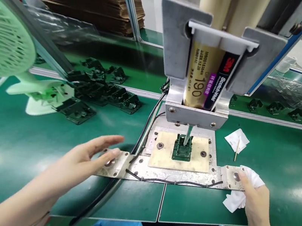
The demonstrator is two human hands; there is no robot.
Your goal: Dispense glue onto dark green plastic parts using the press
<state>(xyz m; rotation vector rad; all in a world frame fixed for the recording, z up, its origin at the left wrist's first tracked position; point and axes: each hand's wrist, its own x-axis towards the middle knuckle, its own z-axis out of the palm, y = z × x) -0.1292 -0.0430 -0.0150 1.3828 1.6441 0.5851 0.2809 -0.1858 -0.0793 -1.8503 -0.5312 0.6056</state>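
Between left hand [86,159] and right hand [258,202] fingers, green plastic housing [181,154] sits beneath the nozzle [188,135]; left reaches inward over one push button [109,163], thumb and fingers apart; right thumb's at the second button [236,176], finger closure unclear.

A glossy green workbench top [290,158] is stretching across the view, a straight dark seam running through its front part. At its middle, a flat silver metal fixture base [158,173] is resting. To the left, small black plastic moulded parts [76,111] are sitting clustered beside a pale green plastic fan base [51,99]. To the right, a thin wooden stick [237,149] is lying partly across a white square sheet [233,138].
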